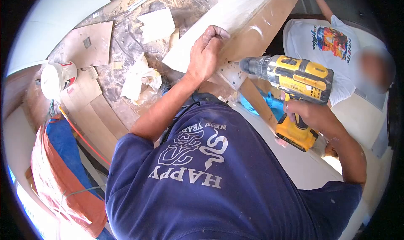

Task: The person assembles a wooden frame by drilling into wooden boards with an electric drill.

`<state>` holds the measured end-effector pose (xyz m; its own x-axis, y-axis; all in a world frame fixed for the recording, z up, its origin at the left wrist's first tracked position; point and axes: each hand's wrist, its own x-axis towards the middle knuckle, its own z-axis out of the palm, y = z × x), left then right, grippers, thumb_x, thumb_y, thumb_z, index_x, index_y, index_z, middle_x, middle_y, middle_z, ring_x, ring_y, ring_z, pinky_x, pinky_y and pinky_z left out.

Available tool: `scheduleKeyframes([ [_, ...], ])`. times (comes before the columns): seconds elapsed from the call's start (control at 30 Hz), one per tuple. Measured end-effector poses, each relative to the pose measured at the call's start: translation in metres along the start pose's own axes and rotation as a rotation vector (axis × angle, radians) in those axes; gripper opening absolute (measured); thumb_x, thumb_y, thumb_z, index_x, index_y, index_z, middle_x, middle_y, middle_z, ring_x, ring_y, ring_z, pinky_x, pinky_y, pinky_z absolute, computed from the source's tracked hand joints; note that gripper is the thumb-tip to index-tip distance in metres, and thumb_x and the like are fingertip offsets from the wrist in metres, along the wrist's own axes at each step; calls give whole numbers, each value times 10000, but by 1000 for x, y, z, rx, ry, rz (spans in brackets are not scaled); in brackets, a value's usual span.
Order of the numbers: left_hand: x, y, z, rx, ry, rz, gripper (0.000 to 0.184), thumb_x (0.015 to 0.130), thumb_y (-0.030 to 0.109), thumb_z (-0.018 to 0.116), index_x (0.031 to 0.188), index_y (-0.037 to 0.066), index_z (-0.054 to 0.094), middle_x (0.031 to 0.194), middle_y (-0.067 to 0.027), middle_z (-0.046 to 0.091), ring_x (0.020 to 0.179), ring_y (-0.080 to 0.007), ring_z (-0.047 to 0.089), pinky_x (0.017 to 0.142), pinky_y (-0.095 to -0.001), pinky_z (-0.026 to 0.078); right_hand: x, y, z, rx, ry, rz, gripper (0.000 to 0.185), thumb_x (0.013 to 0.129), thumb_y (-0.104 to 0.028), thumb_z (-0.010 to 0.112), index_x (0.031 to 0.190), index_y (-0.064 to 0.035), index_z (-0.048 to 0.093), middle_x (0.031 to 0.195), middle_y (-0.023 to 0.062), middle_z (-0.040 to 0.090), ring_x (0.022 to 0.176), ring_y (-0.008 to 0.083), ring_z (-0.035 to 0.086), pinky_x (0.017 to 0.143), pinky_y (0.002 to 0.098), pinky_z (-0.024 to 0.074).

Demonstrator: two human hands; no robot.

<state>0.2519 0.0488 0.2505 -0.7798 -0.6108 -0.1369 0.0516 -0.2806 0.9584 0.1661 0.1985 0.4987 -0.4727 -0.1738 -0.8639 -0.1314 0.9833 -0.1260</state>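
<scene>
My right hand (pixel 309 113) is wrapped round the handle of a yellow and black cordless drill (pixel 301 78), its battery (pixel 296 134) below the grip. The drill points left, and its bit end reaches a wooden piece (pixel 229 78) dotted with several small dark spots, perhaps screws or holes. My left hand (pixel 206 50) is closed against a long board (pixel 248 33) with a whitish face, just left of the drill tip. Whatever its curled fingers hold, if anything, is hidden.
Another person in a white printed T-shirt (pixel 322 46) is close on the right, one arm raised. A white bucket (pixel 59 80), flat board pieces (pixel 90 44), crumpled pale sheeting (pixel 141 80) and an orange-red cloth or sack (pixel 63 185) lie left. A blue plastic bag (pixel 273 105) sits behind the drill.
</scene>
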Motion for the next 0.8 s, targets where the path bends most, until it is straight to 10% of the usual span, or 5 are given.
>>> scheduleKeyframes([
  [0.17, 1, 0, -3, 57, -87, -30, 276, 864, 171, 416, 988, 54, 632, 807, -90, 561, 777, -193, 525, 776, -325, 449, 25, 42, -26, -479, -58, -511, 52, 802, -129, 600, 783, -80, 596, 767, 50, 571, 681, 186, 570, 642, 342, 478],
  [0.4, 1, 3, -10, -2, -200, 44, 259, 818, 114, 454, 980, 47, 644, 806, -59, 546, 764, -157, 502, 723, -309, 430, 8, 7, -27, -134, -5, -85, 265, 810, -152, 621, 1044, -31, 654, 975, 88, 688, 867, 215, 648, 784, 345, 521],
  [0.8, 3, 13, -21, 281, -376, 234, 342, 611, 74, 701, 952, 96, 702, 776, -6, 409, 696, -143, 421, 633, -288, 363, 15, 25, -35, -336, 33, -318, 431, 828, -206, 617, 1223, -33, 611, 1166, 144, 666, 1067, 258, 624, 942, 354, 481],
])
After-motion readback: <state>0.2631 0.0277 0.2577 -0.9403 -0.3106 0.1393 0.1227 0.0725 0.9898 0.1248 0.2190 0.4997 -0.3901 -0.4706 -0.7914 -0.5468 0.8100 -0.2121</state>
